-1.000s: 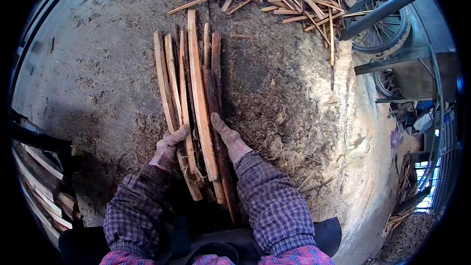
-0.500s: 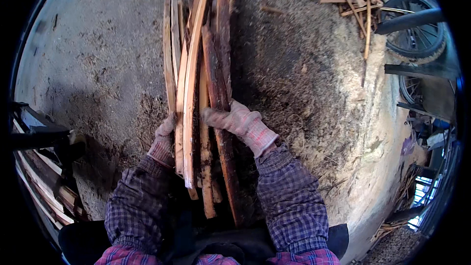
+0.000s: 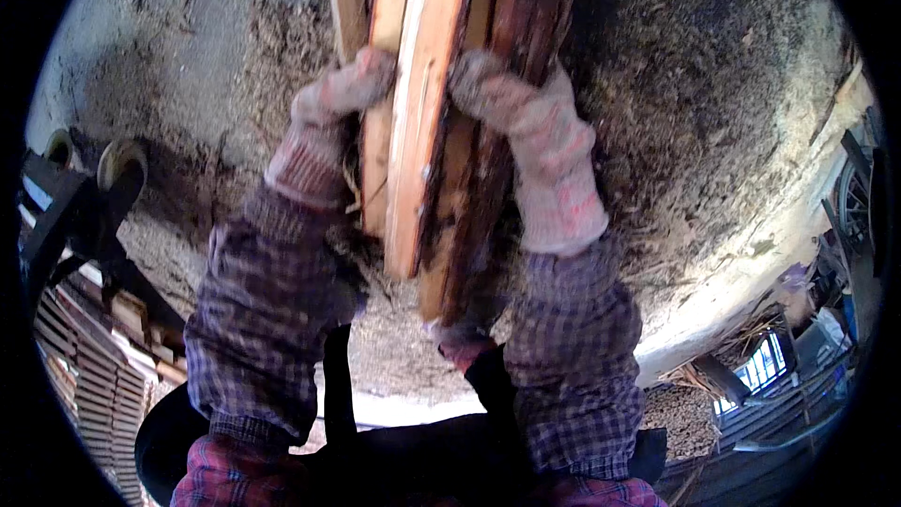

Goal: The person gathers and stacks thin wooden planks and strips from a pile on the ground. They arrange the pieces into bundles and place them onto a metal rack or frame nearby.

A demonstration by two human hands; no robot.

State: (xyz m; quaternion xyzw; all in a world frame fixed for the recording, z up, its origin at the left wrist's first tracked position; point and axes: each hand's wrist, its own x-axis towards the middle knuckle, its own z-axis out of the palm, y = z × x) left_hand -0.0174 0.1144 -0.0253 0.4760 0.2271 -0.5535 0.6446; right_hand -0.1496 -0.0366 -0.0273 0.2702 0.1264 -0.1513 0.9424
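Note:
A bundle of long split wood sticks [image 3: 418,131] runs from the top edge down between my forearms. Some sticks are pale and freshly split; those on the right are dark with bark. My left hand [image 3: 333,99], in a dirty whitish knitted glove, clasps the bundle's left side, thumb on top. From the right, my right hand [image 3: 544,136] grips it in a matching glove, its thumb laid over a dark stick. The fingers below the wood are hidden. The near ends of the sticks lie uneven between my checked sleeves, and the far ends are out of view.
At the left stands a dark frame with round parts [image 3: 122,166], beside stacked wood [image 3: 131,314]. A spoked wheel [image 3: 852,202] is at the far right, with clutter below it. Debris covers the dirt floor [image 3: 685,141].
The bundle has come nearer and looks larger, with both hands still around it. My view has shifted, so the wood pile at the top right is out of sight.

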